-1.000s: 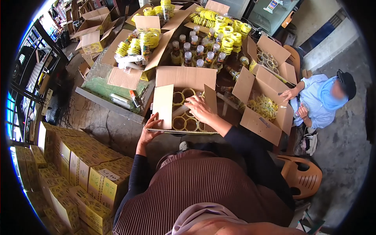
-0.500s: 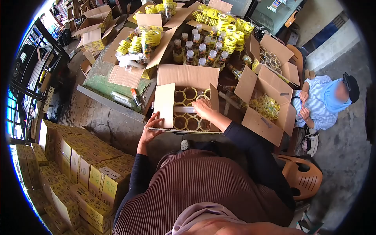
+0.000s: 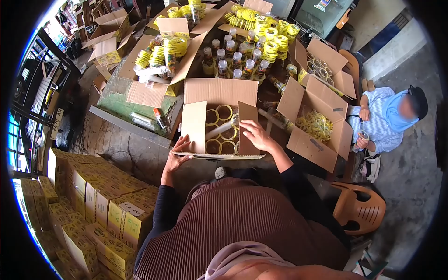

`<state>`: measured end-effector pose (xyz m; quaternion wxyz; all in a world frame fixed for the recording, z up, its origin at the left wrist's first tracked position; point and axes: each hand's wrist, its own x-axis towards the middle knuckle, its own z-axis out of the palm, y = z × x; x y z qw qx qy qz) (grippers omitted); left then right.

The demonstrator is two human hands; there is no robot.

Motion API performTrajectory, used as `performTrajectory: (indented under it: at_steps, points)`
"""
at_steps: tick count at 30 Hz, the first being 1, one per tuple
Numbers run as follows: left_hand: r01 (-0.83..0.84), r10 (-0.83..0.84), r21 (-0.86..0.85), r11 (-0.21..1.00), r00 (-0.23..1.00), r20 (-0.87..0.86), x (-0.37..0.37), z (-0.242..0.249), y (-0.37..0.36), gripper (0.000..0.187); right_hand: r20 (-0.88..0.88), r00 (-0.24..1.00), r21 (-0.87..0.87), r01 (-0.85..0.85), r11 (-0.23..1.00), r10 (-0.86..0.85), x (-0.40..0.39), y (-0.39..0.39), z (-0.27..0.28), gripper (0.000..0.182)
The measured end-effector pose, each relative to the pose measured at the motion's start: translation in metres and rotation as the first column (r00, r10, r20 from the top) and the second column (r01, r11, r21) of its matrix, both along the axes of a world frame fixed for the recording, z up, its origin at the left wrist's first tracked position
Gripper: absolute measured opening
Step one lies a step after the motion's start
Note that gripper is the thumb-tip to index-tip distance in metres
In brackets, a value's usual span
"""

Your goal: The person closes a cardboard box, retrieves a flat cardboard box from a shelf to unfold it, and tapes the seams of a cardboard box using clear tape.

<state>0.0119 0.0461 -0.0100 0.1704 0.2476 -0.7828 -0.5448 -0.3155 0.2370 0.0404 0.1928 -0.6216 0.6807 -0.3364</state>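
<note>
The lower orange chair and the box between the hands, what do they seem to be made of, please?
Box: matte brown cardboard, probably corrugated, given faint lines on its back flap. Chair: likely moulded plastic, smooth, slightly shiny, with slots.

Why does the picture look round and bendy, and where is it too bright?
In the head view, dark curved borders and leaning stacked cartons suggest a very wide lens; in the head view, the upper left is washed out white, with blue fringing down the left edge, while the right hand looks fairly clear.
</note>
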Motion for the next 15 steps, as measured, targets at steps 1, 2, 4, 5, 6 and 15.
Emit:
performTrajectory:
  at_steps: [1, 2, 4, 5, 6, 15]
  points:
    - [-0.005, 0.005, -0.001, 1.0, 1.0, 0.006, 0.0, -0.001, -0.001, 0.07, -0.015, 1.0, 0.03, -0.013, 0.999, 0.013, 0.001, -0.001, -0.004, 0.038]
    - [-0.01, 0.01, -0.004, 1.0, 1.0, 0.011, 0.0, -0.001, -0.001, 0.07, -0.031, 0.999, 0.059, -0.026, 0.998, 0.027, 0.002, -0.002, -0.007, 0.04]
    - [-0.014, 0.015, -0.023, 1.0, 1.0, 0.016, -0.001, 0.0, -0.001, 0.07, -0.069, 0.998, 0.124, -0.001, 0.992, 0.01, 0.006, -0.006, 0.006, 0.042]
    - [-0.023, 0.024, -0.039, 0.999, 1.0, 0.019, -0.002, 0.001, -0.002, 0.069, -0.109, 0.994, 0.192, 0.021, 0.981, 0.0, 0.009, -0.008, 0.012, 0.043]
    - [-0.019, 0.02, -0.041, 0.999, 1.0, 0.022, -0.002, 0.0, -0.003, 0.069, -0.107, 0.994, 0.19, 0.025, 0.981, -0.004, 0.01, -0.013, 0.015, 0.043]
    - [-0.113, 0.117, -0.045, 0.993, 0.99, 0.08, -0.006, 0.004, -0.003, 0.071, -0.335, 0.918, 0.396, -0.069, 0.916, 0.214, -0.002, -0.045, -0.003, 0.041]
